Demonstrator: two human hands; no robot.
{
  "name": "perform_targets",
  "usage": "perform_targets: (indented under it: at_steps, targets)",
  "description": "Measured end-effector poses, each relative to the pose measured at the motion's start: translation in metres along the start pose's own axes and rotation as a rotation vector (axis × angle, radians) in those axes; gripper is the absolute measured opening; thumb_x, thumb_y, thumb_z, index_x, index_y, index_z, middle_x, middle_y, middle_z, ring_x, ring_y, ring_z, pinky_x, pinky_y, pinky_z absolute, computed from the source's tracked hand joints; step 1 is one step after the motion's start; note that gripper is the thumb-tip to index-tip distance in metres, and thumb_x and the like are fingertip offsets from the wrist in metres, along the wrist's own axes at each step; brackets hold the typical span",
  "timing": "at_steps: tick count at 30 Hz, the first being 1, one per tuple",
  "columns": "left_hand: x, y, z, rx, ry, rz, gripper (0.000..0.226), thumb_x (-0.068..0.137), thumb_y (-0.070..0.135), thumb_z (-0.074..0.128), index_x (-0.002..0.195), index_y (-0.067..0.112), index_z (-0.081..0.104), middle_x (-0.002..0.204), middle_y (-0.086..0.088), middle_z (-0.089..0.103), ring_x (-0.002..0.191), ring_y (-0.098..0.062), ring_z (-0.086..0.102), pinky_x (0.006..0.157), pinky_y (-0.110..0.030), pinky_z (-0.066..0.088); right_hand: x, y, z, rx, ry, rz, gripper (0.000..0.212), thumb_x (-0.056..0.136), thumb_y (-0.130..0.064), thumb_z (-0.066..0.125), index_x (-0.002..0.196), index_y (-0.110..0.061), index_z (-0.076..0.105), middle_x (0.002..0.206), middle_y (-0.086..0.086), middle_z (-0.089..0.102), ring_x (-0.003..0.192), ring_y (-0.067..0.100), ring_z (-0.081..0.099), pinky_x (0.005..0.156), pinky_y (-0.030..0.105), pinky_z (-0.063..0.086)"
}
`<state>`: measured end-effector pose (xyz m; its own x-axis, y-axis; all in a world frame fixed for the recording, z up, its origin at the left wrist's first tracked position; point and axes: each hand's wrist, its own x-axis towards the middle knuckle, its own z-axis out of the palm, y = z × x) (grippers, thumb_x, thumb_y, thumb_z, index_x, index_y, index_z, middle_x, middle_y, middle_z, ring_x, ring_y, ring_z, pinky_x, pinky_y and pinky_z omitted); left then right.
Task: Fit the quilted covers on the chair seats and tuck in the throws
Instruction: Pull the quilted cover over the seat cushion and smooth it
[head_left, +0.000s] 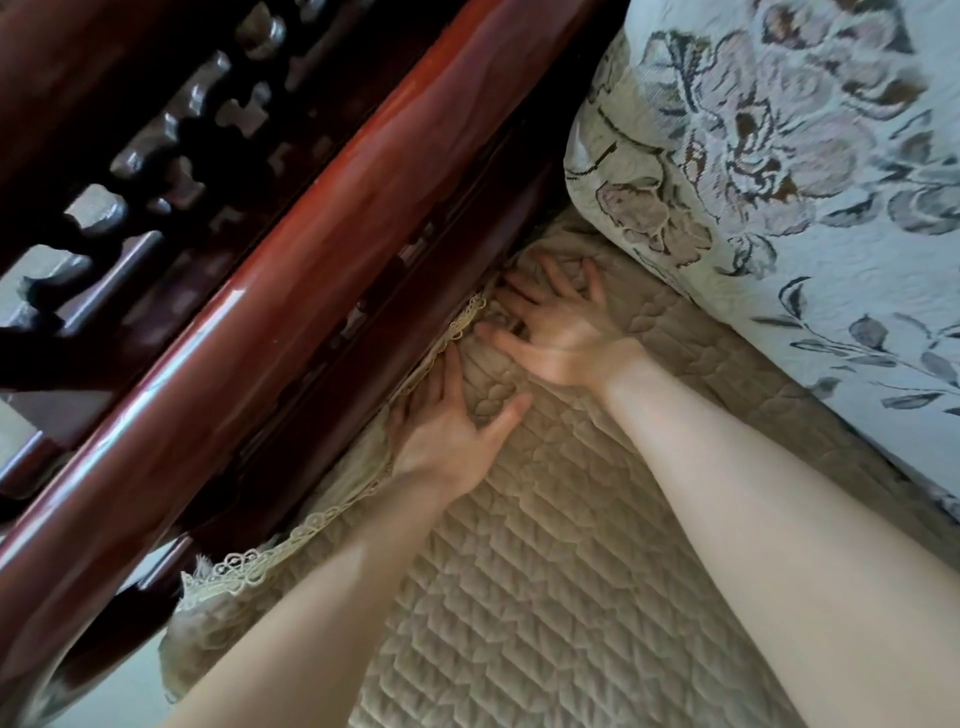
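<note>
Nearest the camera, two bare forearms reach out over one beige quilted cover that already lies flat across most of the chair seat. Along the cover's side toward the wooden armrest, a lace trim still shows, loose and partly bunched near the seat's front corner. Farther along that same edge, the left hand presses flat, fingers together and thumb spread, pushing the cover's border down against the armrest; it clamps nothing. Just beyond it, at the cover's far corner, the right hand lies with fingers splayed wide on a rumpled fold, its grip likewise apart and holding nothing. Above that corner, opposite the armrest, leans one floral cushion, its lower edge resting on the cover. By my judgement the fitting is well along on this seat: the spread is done, while the armrest-side edge and far corner remain to be tucked. I count two hands, one cover, one cushion, one armrest with carved fretwork behind it; no throw can be told apart.
</note>
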<state>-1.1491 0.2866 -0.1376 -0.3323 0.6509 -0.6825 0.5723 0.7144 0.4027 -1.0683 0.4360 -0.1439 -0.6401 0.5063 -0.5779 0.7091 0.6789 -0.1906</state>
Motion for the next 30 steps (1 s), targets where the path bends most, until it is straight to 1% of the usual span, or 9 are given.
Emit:
perform_targets:
  at_steps: [3,7,9,12,15,18,21,26,30]
  targets:
    - [0.014,-0.001,-0.003,-0.038,-0.031,-0.047,0.106,0.076,0.083,0.040,0.155,0.027,-0.002,0.163,0.003,0.008,0.148,-0.018,0.012,0.120,-0.043,0.007,0.007,-0.005,-0.003,0.000,-0.013,0.011,0.061,0.096,-0.065,0.020,0.149,-0.035,0.031,0.160,-0.011,0.017,0.149,0.020,-0.008,0.112,0.059,-0.012]
    - [0.011,-0.008,-0.002,-0.117,0.036,0.023,0.107,0.073,0.081,0.051,0.154,0.026,0.008,0.160,0.002,0.020,0.146,-0.019,0.021,0.119,-0.040,0.015,-0.016,-0.007,-0.009,0.024,0.195,-0.103,0.062,0.095,-0.064,0.023,0.142,-0.031,0.045,0.154,-0.010,0.034,0.149,0.021,0.007,0.114,0.056,-0.007]
    - [-0.005,-0.012,0.002,-0.065,0.114,0.090,0.108,0.076,0.079,0.049,0.155,0.023,0.001,0.162,-0.001,0.011,0.147,-0.018,0.013,0.121,-0.036,0.008,-0.032,-0.008,-0.009,-0.023,0.193,-0.186,0.063,0.095,-0.063,0.020,0.147,-0.032,0.037,0.157,-0.011,0.029,0.149,0.017,0.008,0.115,0.053,-0.009]
    - [-0.036,-0.021,0.013,0.046,0.204,0.107,0.111,0.078,0.083,0.041,0.154,0.018,-0.009,0.163,-0.004,-0.002,0.149,-0.017,-0.001,0.117,-0.028,-0.005,-0.036,-0.009,-0.005,0.022,0.090,-0.140,0.056,0.099,-0.058,0.026,0.150,-0.035,0.028,0.159,-0.017,0.017,0.149,0.010,0.001,0.115,0.051,-0.015]
    - [-0.054,-0.031,0.017,0.043,0.209,0.065,0.118,0.073,0.089,0.033,0.153,0.014,-0.011,0.162,-0.004,-0.006,0.149,-0.015,-0.005,0.122,-0.034,0.003,-0.026,-0.010,-0.003,0.067,0.056,-0.108,0.059,0.097,-0.061,0.029,0.150,-0.036,0.027,0.159,-0.018,0.017,0.148,0.010,0.001,0.115,0.053,-0.015]
    - [-0.051,-0.040,0.013,0.014,0.144,0.041,0.120,0.069,0.087,0.037,0.153,0.018,-0.013,0.162,0.002,-0.011,0.148,-0.011,-0.009,0.121,-0.033,-0.001,-0.020,-0.010,-0.001,0.021,0.016,-0.109,0.062,0.096,-0.063,0.028,0.151,-0.035,0.026,0.160,-0.017,0.017,0.148,0.010,0.000,0.113,0.055,-0.017]
    - [-0.039,-0.044,0.013,0.008,0.112,0.036,0.126,0.062,0.090,0.038,0.154,0.018,-0.010,0.162,0.001,-0.008,0.148,-0.012,-0.006,0.121,-0.032,-0.001,-0.012,-0.014,0.003,-0.018,0.008,-0.080,0.062,0.095,-0.064,0.028,0.150,-0.036,0.028,0.159,-0.016,0.019,0.148,0.011,-0.001,0.109,0.057,-0.020]
    - [-0.022,-0.051,0.017,-0.079,0.091,0.032,0.133,0.053,0.096,0.043,0.155,0.021,-0.001,0.162,0.002,0.006,0.148,-0.013,0.006,0.121,-0.038,0.010,-0.001,-0.027,0.005,-0.048,-0.014,-0.033,0.068,0.092,-0.070,0.023,0.150,-0.034,0.029,0.159,-0.013,0.018,0.149,0.015,-0.006,0.105,0.061,-0.023]
    - [-0.045,-0.047,0.017,0.055,0.198,0.107,0.124,0.064,0.095,0.031,0.154,0.014,0.005,0.161,-0.006,0.011,0.148,-0.019,0.010,0.120,-0.033,0.009,-0.027,-0.024,0.004,0.058,0.146,-0.036,0.064,0.094,-0.068,0.028,0.149,-0.034,0.032,0.161,-0.009,0.015,0.149,0.015,-0.007,0.110,0.057,-0.021]
